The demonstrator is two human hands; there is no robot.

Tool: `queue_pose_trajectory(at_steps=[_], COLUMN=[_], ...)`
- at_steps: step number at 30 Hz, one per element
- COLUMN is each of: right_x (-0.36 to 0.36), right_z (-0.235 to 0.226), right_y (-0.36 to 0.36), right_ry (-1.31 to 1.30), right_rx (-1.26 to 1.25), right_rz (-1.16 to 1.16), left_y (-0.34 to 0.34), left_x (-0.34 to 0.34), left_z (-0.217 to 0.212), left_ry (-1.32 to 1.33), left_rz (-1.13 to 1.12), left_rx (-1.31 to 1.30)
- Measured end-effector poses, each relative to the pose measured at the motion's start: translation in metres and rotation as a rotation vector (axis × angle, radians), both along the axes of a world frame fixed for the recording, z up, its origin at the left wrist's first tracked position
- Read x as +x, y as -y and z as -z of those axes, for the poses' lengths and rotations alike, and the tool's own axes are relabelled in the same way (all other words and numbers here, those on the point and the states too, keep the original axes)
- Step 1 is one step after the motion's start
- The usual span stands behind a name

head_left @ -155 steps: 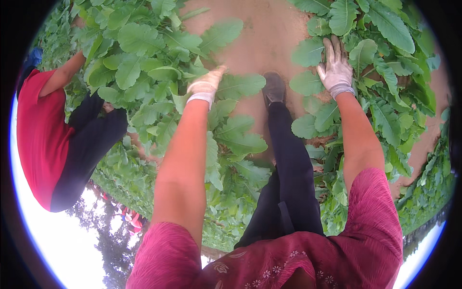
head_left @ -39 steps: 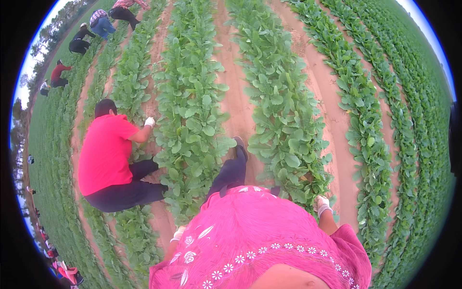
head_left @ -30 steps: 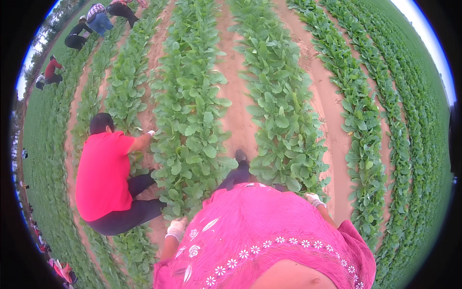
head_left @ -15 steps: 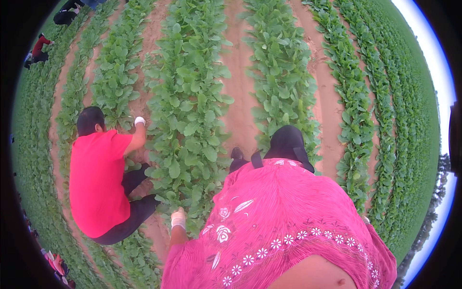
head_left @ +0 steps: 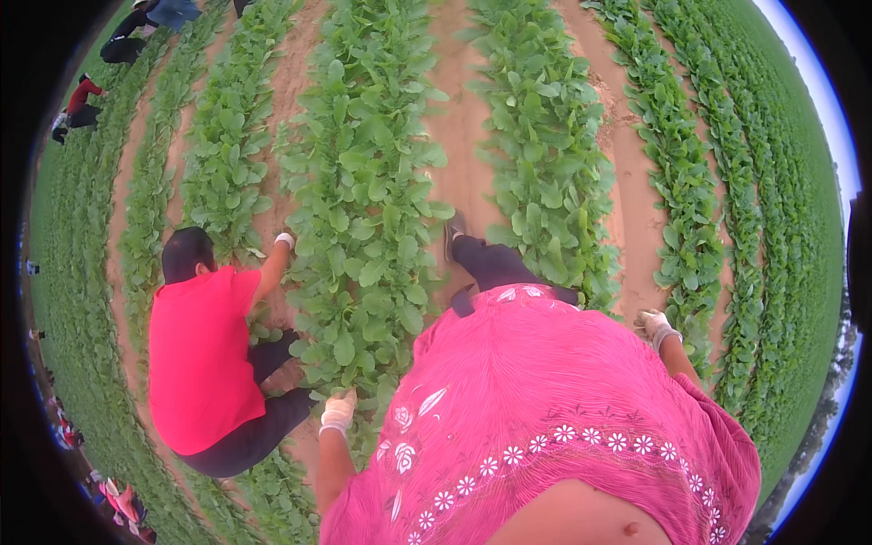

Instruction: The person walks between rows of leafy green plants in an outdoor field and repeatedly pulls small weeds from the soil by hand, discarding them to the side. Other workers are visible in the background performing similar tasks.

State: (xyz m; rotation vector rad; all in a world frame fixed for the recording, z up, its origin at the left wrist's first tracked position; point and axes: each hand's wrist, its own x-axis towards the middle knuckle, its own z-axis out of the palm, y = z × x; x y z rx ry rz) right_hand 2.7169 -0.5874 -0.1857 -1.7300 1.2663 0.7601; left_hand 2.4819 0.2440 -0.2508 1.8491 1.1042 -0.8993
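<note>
My left hand [head_left: 340, 411], in a pale glove, hangs low at the near edge of a broad row of leafy green plants [head_left: 368, 236]. Its fingers look curled inward; whatever lies within them, if anything, is hidden. On my other side, my right hand [head_left: 654, 327], also gloved, is held out over the soil beside another leafy row [head_left: 679, 209]. Its fingers are slightly bent and apart, with nothing visible in them. Between the hands spreads my pink patterned garment [head_left: 545, 381]. One dark-clad leg [head_left: 495, 262] reaches forward to a shoe on the soil.
A person in a red shirt [head_left: 202, 359] crouches at my left, one gloved hand [head_left: 285, 240] near the plants. Bare soil furrows [head_left: 457, 136] run between the rows. More people [head_left: 84, 100] are at the far left. Trees and sky line the right rim.
My right hand has come into view at the right, beyond the garment. My leg and shoe have moved forward along the furrow. The crouching person's arm reaches farther toward the plants.
</note>
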Motion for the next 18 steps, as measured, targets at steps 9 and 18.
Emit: queue_pose_trajectory(at_steps=[9, 18], right_x=[0.144, 0.204], right_z=[0.029, 0.051], right_y=[-0.012, -0.060], right_ry=[0.184, 0.020], right_rx=[-0.061, 0.015], right_rz=[0.151, 0.186], left_y=[-0.034, 0.037], left_x=[0.192, 0.456], left_z=[0.010, -0.036], left_ry=[0.070, 0.198], left_rz=[-0.457, -0.101], left_rx=[-0.052, -0.262])
